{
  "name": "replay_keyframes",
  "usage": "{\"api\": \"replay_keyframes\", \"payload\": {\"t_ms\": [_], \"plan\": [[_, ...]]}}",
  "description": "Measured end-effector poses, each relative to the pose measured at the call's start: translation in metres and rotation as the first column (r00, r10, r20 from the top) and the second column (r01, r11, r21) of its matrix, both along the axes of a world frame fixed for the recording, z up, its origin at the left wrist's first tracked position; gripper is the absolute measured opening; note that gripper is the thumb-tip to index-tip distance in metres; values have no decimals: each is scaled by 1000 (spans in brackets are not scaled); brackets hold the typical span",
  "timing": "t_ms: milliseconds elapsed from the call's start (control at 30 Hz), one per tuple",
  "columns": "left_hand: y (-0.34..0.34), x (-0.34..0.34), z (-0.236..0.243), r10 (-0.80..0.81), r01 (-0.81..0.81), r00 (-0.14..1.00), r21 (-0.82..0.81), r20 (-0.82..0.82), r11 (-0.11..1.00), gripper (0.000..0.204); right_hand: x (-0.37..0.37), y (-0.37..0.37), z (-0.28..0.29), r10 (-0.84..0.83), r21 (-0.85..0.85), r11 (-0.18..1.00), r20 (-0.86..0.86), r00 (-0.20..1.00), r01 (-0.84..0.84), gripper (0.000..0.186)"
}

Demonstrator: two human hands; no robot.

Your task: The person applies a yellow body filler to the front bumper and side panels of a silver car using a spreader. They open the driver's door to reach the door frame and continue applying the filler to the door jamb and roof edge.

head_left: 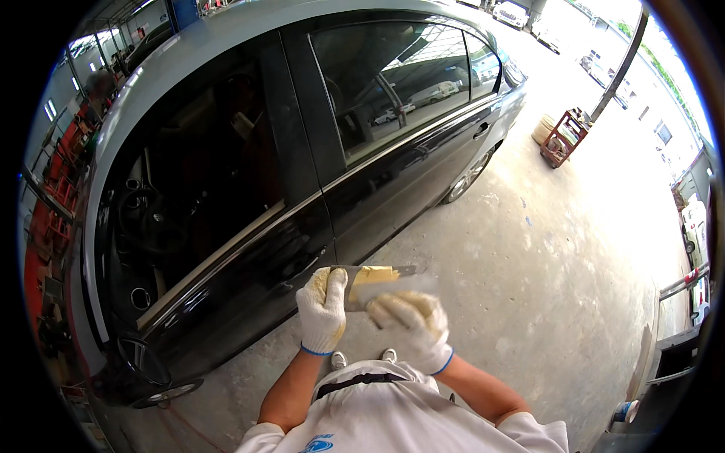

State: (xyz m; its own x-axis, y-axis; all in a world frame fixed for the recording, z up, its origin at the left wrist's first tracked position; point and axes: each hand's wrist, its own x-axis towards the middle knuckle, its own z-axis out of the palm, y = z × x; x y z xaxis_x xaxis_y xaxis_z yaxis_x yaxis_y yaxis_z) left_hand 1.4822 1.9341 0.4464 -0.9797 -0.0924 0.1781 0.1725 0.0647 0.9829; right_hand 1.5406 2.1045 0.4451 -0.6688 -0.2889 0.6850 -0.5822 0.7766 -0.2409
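In white work gloves, both my hands are in front of my waist. My left hand is closed on the edge of a flat grey plate, thumb on top. Yellow paste like body putty lies on the plate. My right hand, smeared by motion, is closed on a flat grey scraper. The scraper's blade lies over or against the plate and is blurred; whether it touches the paste I cannot tell. A black car door stands just beyond my left hand.
The black car fills the left and far side, its front window opening showing the steering wheel. A side mirror juts out at lower left. A red tool trolley stands by a post on the concrete floor.
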Motion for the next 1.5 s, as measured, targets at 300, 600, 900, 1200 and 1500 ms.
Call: {"api": "replay_keyframes", "payload": {"t_ms": [300, 600, 900, 1200, 1500], "plan": [[0, 4, -7, 22, -22, 1000, 2, -11, 1000, 21, -2, -17, -3, -51, -93, 995, -90, 995, 42, 49], [-1, 6, 4, 44, -44, 999, -7, -20, 999, 22, 0, -10, -3, 56, -27, 998, 81, 995, -54, 41], [-15, 4, -4, -204, 204, 979, -39, -2, 978, 19, -15, 39, 39, 403, -724, 689, 417, 815, 31, 24], [-4, 2, -2, -25, 24, 1000, -62, -12, 998, 20, -7, -2, 7, -171, -6, 985, -81, 982, 172, 40], [2, 4, -5, -3, 3, 1000, -6, -13, 1000, 23, 3, -6, -7, -54, -43, 998, -82, 995, 51, 46]]}}
